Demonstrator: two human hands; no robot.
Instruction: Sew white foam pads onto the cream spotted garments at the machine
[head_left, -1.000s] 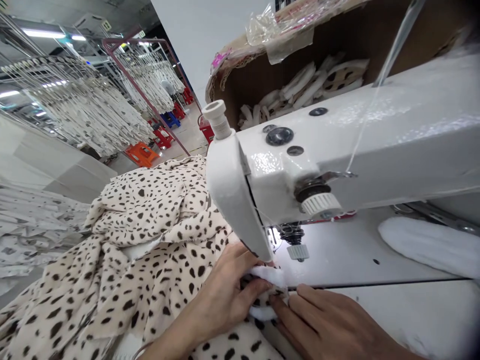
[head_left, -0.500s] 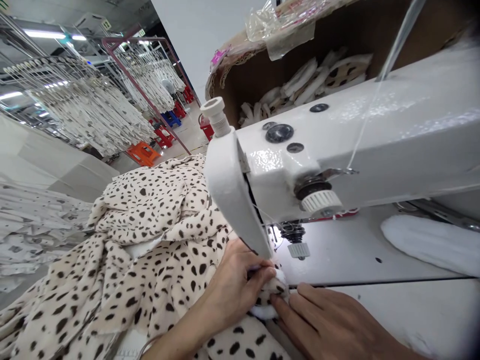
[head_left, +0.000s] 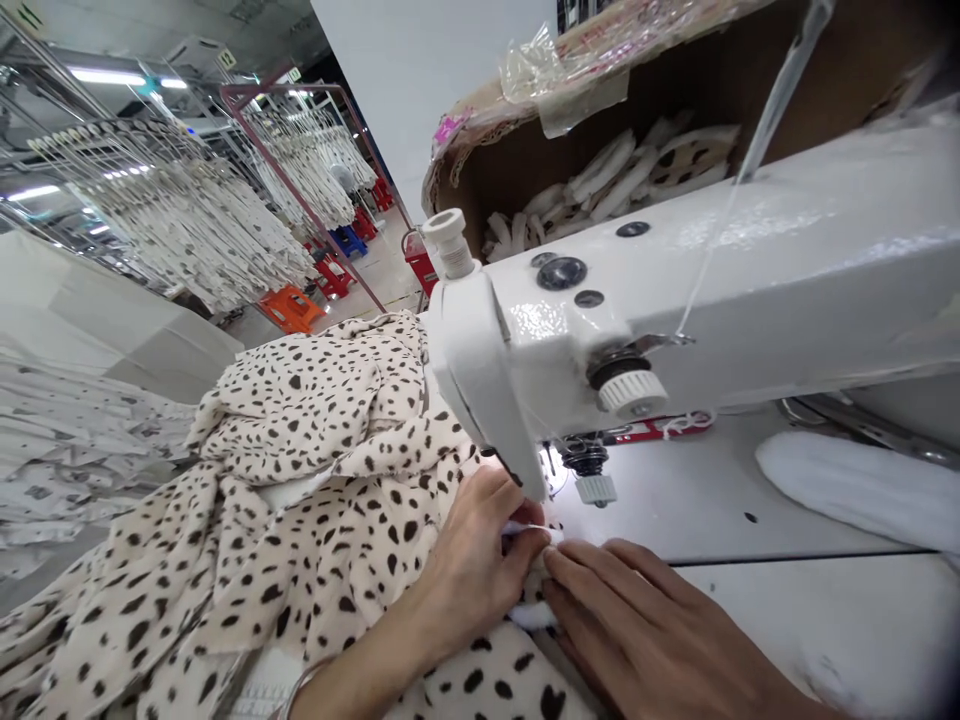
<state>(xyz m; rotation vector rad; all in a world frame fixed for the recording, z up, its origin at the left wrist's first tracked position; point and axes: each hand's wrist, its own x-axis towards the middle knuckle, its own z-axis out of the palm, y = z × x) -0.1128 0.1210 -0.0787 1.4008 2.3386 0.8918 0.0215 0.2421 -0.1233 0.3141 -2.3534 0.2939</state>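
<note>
My left hand (head_left: 480, 560) is closed in a pinch on the edge of cream plush fabric with dark spots (head_left: 360, 560), just in front of the sewing machine's needle area. A strip of white fabric edge (head_left: 531, 527) shows between its thumb and fingers. My right hand (head_left: 637, 620) is closed on the same edge from the right, its fingertips close to the left thumb; its thumb is not clearly visible. Below the fingertips a white fluffy piece (head_left: 532, 614) peeks out. Above both hands is the white sewing machine head (head_left: 487, 370), which partly hides the needle and presser foot.
Behind the machine stands an open cardboard box (head_left: 469, 145) of white plush pieces (head_left: 622, 175). A white padded oval (head_left: 847, 490) lies on the machine bed at right, near a red object (head_left: 660, 428). Garment racks (head_left: 195, 210) and an orange stool (head_left: 291, 308) are at far left.
My right fingers have moved up and stretched further over the fabric edge, covering its spotted part. My left hand keeps its pinch. The view has shifted slightly.
</note>
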